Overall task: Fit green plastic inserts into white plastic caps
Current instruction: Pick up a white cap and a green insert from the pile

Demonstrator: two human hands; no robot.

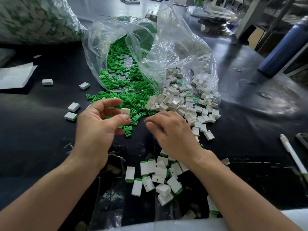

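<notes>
A green package (198, 1) at the far edge of the black table (250, 124) carries a yellow mark, but its writing is too small to read. The left hand (98, 129) is raised over the table and pinches one white cap (125, 111) between the thumb and the bent fingertips; the other fingers are curled loosely. The right hand (173, 132) lies palm down just beside it, fingers bent toward the table, and I cannot tell if it holds something under them. Behind the hands, green inserts (120, 74) spill from a clear plastic bag (98, 39), and a heap of empty white caps (185, 105) spills from a second clear bag (183, 47) to the right. Near the person's body lie fitted caps (160, 174) with green ends showing. A white pen (290, 152) lies at the right.
</notes>
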